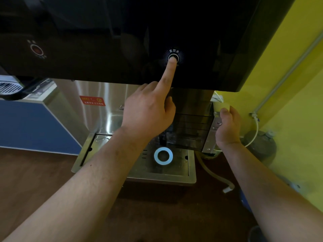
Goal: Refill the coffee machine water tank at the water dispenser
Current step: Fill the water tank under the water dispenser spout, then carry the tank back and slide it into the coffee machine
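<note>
Now pressing the lit button [168, 56] on the panel [104, 41] with straight index finger [167, 75] of left hand [148, 110], others curled; gripping the tank [190, 126], just below the panel, with right hand [227, 126]

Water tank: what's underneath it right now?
The steel drip tray, its glowing ring showing near the lower left of the water tank. The tank and the left hand cover the tray directly below; contact cannot be told.

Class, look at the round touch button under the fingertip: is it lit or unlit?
Lit: a white ring and dotted halo glow about the round touch button where the left hand presses its forefinger.
</note>
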`<action>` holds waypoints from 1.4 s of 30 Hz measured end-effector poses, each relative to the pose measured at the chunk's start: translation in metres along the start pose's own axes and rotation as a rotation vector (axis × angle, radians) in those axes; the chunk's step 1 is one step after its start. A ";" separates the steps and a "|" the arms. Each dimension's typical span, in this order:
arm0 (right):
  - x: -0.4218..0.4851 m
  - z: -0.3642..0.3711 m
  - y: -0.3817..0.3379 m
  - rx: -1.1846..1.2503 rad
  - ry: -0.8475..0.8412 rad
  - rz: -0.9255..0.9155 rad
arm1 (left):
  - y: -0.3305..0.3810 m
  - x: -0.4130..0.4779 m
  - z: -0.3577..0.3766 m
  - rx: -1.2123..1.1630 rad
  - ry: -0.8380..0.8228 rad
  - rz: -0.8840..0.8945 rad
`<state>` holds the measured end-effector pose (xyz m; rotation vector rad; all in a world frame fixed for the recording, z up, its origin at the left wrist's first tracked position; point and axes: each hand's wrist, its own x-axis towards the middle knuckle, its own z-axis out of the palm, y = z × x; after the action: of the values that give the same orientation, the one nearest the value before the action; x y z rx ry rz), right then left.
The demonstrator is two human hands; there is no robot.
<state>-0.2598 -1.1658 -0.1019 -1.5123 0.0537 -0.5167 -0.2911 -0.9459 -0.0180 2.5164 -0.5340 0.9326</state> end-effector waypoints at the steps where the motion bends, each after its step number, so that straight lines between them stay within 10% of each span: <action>1: 0.000 -0.001 0.000 0.001 0.003 0.003 | 0.000 -0.001 0.000 -0.007 0.005 0.005; 6: 0.001 -0.005 -0.001 -0.024 -0.037 0.003 | -0.015 -0.019 0.001 -0.084 0.080 -0.101; 11: -0.007 -0.006 -0.007 -0.048 -0.017 -0.039 | -0.045 -0.068 0.007 -0.366 0.290 -0.789; 17: -0.030 -0.010 -0.007 -0.048 -0.052 -0.026 | -0.057 -0.097 0.000 -0.835 0.029 -1.214; 25: -0.077 0.006 -0.015 0.017 -0.166 -0.015 | -0.053 -0.136 -0.036 -1.053 0.131 -1.140; 42: -0.185 0.139 -0.033 0.034 -0.432 0.214 | -0.123 -0.243 -0.180 -0.773 0.384 -1.226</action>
<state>-0.3857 -0.9690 -0.1114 -1.5351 -0.1278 -0.0148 -0.4972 -0.7024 -0.0865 1.4279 0.6272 0.4980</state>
